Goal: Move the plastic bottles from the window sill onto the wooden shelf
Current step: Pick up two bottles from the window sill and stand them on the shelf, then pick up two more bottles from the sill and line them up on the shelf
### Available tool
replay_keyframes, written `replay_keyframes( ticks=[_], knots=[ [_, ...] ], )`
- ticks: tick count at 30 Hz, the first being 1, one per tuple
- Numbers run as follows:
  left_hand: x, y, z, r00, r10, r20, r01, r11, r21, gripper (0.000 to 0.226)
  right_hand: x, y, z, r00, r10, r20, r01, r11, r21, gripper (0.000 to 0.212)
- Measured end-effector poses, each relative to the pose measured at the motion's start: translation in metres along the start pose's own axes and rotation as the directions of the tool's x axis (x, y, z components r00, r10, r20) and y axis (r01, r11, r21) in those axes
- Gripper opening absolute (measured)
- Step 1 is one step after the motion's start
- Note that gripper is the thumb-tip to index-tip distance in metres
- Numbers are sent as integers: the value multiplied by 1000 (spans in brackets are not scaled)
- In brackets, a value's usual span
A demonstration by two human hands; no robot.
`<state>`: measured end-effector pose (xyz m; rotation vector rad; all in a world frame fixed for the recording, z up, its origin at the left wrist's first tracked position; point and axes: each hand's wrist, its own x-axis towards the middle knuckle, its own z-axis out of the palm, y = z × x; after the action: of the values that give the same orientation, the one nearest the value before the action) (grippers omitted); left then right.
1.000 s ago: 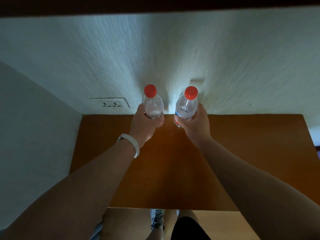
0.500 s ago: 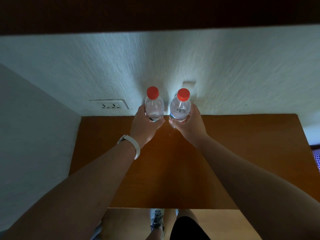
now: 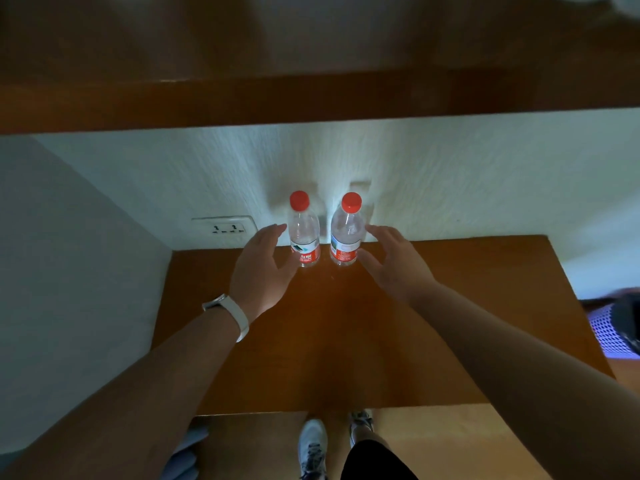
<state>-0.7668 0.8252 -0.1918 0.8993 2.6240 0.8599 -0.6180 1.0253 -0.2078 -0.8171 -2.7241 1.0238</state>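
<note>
Two clear plastic bottles with red caps stand upright side by side at the back of the wooden shelf (image 3: 450,306), close to the white wall. The left bottle (image 3: 304,233) has a red and white label; the right bottle (image 3: 346,233) has a blue, white and red one. My left hand (image 3: 263,268) hovers just left of the left bottle, fingers spread, holding nothing. My right hand (image 3: 394,261) is just right of the right bottle, also spread and empty. A white band is on my left wrist.
A wooden board (image 3: 311,98) overhangs the shelf from above. A wall socket (image 3: 227,228) sits left of the bottles. A side wall closes the shelf's left end. A purple mesh object (image 3: 609,327) lies beyond the right end. My shoes show on the floor below.
Both hands have let go of the bottles and pulled back with fingers spread. The bottles now stand on the shelf by themselves. The camera has tilted up, showing more of the upper board.
</note>
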Motion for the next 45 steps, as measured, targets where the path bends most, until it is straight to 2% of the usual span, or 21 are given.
replay_keyframes(
  ticks=[4, 9, 16, 23, 32, 38, 41, 45],
  knots=[
    [-20, 3, -20, 990, 138, 12, -139, 981, 138, 54, -17, -21, -18, 994, -110, -23, 105, 982, -156, 53],
    [-41, 5, -43, 960, 280, 24, -276, 919, 281, 51, -40, -50, -34, 978, -207, 21, 203, 926, -318, 52],
    [-70, 14, -68, 915, 404, -2, -372, 844, 386, 46, -77, -78, -49, 943, -333, -3, 294, 837, -461, 52],
    [-97, 37, -77, 896, 441, -52, -368, 803, 469, 41, -97, -85, -66, 858, -513, 6, 417, 690, -591, 52],
    [-115, 104, -50, 905, 403, -139, -283, 812, 510, 43, -105, -58, -114, 821, -572, 9, 478, 677, -560, 50],
    [-128, 147, -21, 921, 364, -141, -227, 793, 566, 47, -107, -29, -143, 755, -654, 41, 576, 633, -518, 47],
    [-142, 156, -19, 938, 296, -181, -132, 787, 603, 46, -103, -22, -145, 699, -711, 72, 651, 591, -476, 47],
    [-177, 153, -24, 956, 124, -266, 75, 774, 629, 48, -98, -32, -136, 618, -770, 156, 753, 524, -397, 50]
  ],
)
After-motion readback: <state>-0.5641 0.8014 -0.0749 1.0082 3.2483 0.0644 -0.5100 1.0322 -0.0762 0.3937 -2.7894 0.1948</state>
